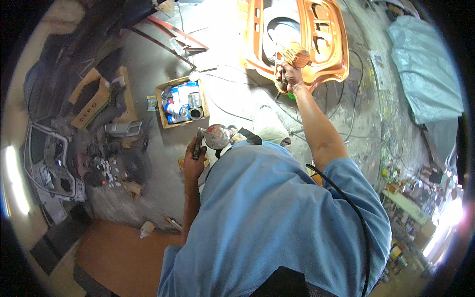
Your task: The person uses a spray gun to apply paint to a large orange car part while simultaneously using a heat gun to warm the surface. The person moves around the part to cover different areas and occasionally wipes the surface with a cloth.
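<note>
My left hand (194, 165) is closed round the dark metal handle of what looks like a spray gun, close to my belly. A round, paint-stained cup (216, 136) in grey and red sits beside that handle. My right arm reaches forward, and my right hand (292, 76) grips an orange hand tool (296, 55) with a rounded body; its exact kind is unclear. The tool is in front of the lower part of an orange car door panel (336, 69), brightly lit, with large openings. I cannot tell if the two touch.
An open cardboard box (170, 121) of cans stands on the floor left of centre. Red stand legs (178, 32) rise beyond it. Cables (232, 115) snake across the floor. Another car door (52, 163) and cartons (94, 99) lie left; a pale green sheet (420, 64) hangs right.
</note>
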